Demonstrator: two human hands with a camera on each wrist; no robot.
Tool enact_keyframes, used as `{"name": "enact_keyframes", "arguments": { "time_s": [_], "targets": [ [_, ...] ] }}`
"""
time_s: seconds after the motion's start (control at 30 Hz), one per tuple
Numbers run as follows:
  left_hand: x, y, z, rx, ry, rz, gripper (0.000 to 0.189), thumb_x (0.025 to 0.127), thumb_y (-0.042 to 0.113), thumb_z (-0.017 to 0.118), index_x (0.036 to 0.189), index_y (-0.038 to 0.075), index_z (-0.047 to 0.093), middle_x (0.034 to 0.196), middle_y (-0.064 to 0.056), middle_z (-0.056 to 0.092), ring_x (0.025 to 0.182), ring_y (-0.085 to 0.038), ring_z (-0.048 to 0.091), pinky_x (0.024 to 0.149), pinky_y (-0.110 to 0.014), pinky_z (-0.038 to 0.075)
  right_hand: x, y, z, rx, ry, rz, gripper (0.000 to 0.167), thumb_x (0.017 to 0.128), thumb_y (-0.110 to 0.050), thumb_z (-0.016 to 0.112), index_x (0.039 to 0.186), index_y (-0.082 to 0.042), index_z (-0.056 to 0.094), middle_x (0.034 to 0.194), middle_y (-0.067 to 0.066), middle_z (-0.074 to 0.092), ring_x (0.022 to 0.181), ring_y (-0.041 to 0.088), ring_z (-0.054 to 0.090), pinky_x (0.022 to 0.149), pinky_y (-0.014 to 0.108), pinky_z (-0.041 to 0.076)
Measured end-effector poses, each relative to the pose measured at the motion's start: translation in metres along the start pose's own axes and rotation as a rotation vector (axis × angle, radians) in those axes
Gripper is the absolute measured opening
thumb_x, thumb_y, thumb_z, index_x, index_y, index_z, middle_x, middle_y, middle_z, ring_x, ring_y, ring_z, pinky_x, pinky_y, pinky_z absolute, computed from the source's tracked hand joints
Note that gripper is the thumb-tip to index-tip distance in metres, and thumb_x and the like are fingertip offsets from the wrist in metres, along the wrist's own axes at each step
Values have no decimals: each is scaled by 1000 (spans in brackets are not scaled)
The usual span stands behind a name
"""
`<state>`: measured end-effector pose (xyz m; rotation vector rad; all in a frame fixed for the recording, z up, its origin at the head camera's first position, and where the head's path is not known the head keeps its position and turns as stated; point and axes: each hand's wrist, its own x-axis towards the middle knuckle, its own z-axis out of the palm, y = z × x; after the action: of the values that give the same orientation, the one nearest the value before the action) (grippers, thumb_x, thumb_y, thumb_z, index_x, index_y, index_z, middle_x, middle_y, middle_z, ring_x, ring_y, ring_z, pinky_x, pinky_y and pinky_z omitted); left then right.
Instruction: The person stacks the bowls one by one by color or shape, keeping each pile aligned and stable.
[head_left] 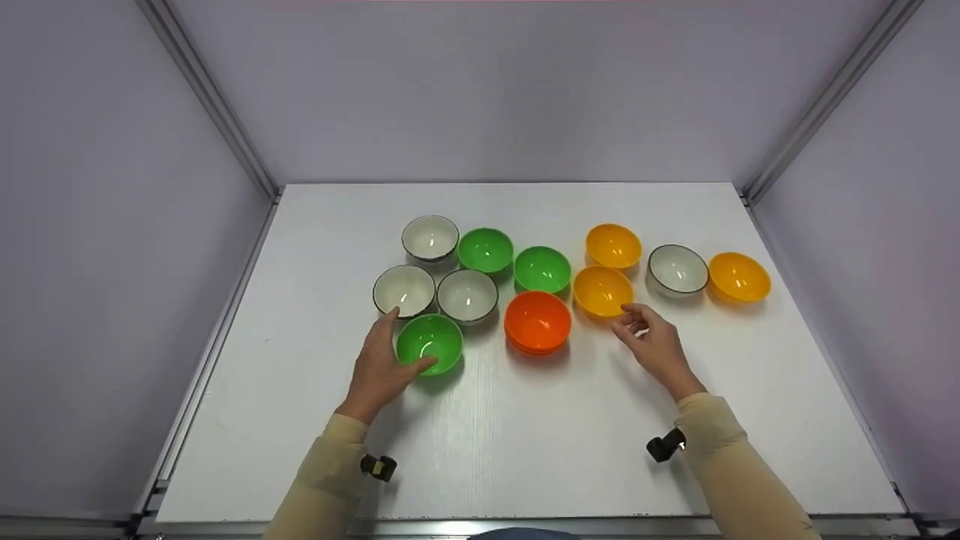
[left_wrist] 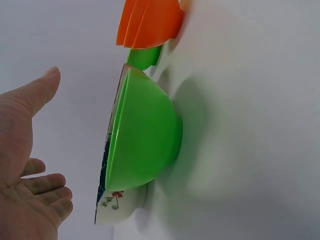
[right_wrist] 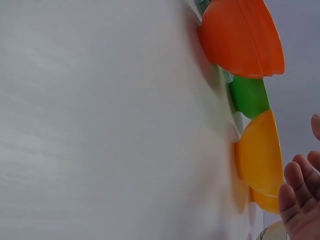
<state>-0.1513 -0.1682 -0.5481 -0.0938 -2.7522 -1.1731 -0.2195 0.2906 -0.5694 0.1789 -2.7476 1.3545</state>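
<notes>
Though spread over green bowl [left_wrist: 147, 132], left hand [head_left: 379, 371] visibly clear only in wrist view.

The head view faces forward and down from above both hands [head_left: 382, 367] [head_left: 655, 346]; the wrist views look low across the counter [head_left: 525, 442], close, rolled sideways, sharing the red-orange bowls [head_left: 538, 322].

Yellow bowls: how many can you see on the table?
3: one yellow bowl nearest the right hand, another just beyond that bowl, and the third at the far right, beside a white bowl. Any nested underneath could be hidden.
</notes>
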Motion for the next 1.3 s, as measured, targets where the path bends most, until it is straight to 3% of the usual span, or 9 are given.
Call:
{"name": "enact_keyframes", "arguments": {
  "time_s": [0.23,0.6,0.77,0.93,1.3],
  "targets": [
    [-4,-3,16,22,-51,17,116,61,49,88,150,9,26,147,-20,34,134,-35,35,105,-54,36,-7,4,-5,0,-50,1,40,92,-27,67,123,-4,59,99,3,64,89,17,57,73,16,48],
    [-9,-4,29,15,-72,80,124,52,41,94,151,9,26,149,-20,30,134,-37,35,103,-54,38,-12,1,-8,-20,-66,22,38,92,-28,66,124,-8,59,101,4,66,91,18,59,73,18,48],
    [-10,-5,34,16,-61,120,127,49,42,95,150,7,27,150,-20,28,135,-35,34,103,-53,38,-13,1,-7,-8,-78,33,40,92,-31,65,124,-7,59,101,3,66,91,17,58,74,20,49],
    [-13,-8,38,39,-45,116,126,48,43,95,149,4,30,148,-19,31,133,-34,35,103,-52,39,-10,-1,-5,-15,-126,36,46,92,-37,64,126,-7,57,102,3,65,91,17,58,75,21,50],
    [-17,-12,42,54,3,120,121,50,42,95,146,2,34,138,-19,40,124,-35,43,101,-51,42,-5,-2,3,-11,-144,-16,35,93,-25,65,122,-5,61,98,4,65,88,18,59,74,22,50]
  ]
}}
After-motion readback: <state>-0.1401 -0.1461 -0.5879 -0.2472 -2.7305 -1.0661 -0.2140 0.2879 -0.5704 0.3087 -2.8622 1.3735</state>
